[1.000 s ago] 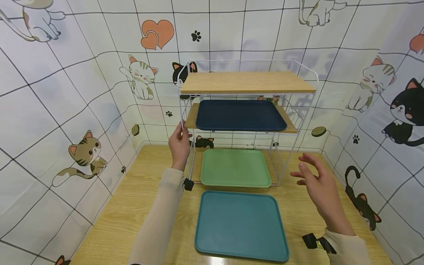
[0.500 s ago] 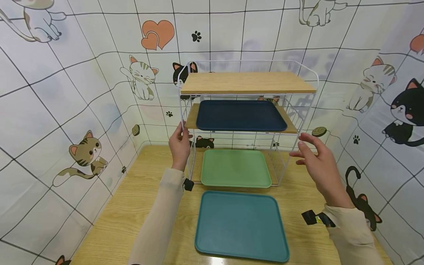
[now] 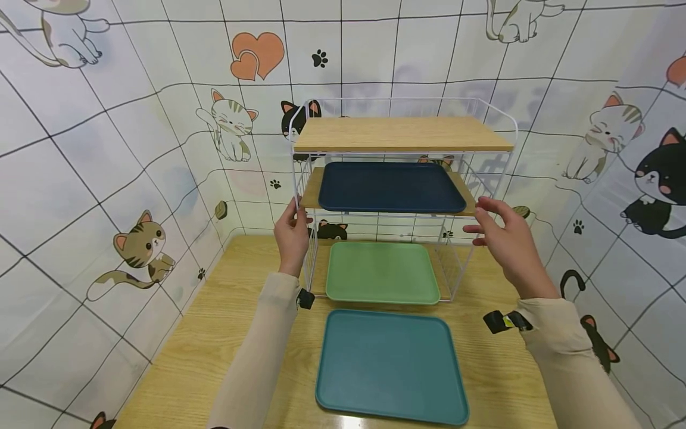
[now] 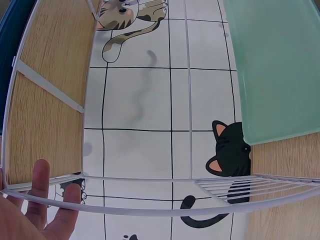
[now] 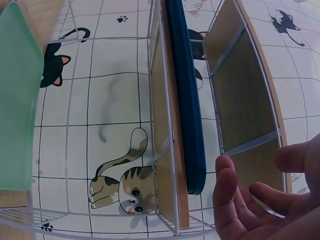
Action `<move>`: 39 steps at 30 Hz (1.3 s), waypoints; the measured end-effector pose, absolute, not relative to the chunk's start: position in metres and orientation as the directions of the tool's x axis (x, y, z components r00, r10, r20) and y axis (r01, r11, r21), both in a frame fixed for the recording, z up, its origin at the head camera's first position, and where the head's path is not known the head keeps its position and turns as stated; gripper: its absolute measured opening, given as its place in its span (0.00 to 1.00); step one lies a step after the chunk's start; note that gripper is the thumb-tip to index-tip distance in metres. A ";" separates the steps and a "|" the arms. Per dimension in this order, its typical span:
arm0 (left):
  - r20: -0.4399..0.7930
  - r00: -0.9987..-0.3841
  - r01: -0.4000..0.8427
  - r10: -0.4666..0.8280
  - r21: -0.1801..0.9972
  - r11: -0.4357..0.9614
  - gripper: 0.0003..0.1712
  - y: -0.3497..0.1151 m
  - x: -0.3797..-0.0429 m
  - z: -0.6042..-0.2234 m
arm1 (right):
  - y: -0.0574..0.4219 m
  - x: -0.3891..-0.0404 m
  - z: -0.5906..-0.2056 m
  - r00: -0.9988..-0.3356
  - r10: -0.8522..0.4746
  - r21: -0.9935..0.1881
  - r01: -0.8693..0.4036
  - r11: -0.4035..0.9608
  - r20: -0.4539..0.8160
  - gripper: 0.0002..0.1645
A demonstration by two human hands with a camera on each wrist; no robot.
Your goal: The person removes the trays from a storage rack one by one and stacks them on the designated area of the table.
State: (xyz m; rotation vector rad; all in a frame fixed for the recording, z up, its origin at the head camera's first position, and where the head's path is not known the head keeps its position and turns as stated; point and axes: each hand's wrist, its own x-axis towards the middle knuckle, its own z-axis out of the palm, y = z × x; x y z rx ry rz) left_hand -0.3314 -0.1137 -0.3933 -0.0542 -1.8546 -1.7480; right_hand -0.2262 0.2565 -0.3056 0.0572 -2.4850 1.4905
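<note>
A white wire rack [image 3: 402, 134] with three wooden shelves stands ahead of me. My left hand [image 3: 292, 241] grips its left front post at the middle shelf; in the left wrist view its fingers [image 4: 65, 212] reach past the white rod. My right hand [image 3: 511, 250] is at the right front post, level with the same shelf, with its fingers loosely bent and nothing between them. On the middle shelf lies a navy tray [image 3: 392, 187]. A light green tray [image 3: 382, 273] rests on the bottom shelf, its front edge jutting out a little.
A teal tray [image 3: 391, 366] lies on the wooden table [image 3: 236, 333] in front of the rack, between my forearms. Wall sheeting [image 3: 134, 149] with printed cats encloses the table at the back and both sides.
My right hand has moved up and inward from beside the rack to its right front post. The left hand has stayed on the left post, and the trays have not moved.
</note>
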 end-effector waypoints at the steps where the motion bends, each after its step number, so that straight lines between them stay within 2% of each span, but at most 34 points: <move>1: 0.434 -0.828 0.412 -0.355 0.901 0.139 0.24 -0.114 -0.331 -0.394 | 0.256 -0.229 -0.305 -0.971 0.088 -0.865 -0.156 0.478 0.224 0.37; 25: 0.455 -0.818 0.437 -0.351 0.889 0.135 0.24 -0.114 -0.332 -0.394 | 0.244 -0.284 -0.303 -0.991 0.100 -0.876 -0.034 0.481 0.093 0.41; 39: 0.454 -0.816 0.433 -0.358 0.890 0.142 0.23 -0.114 -0.332 -0.394 | 0.242 -0.302 -0.302 -0.998 0.060 -0.943 0.021 0.331 -0.001 0.40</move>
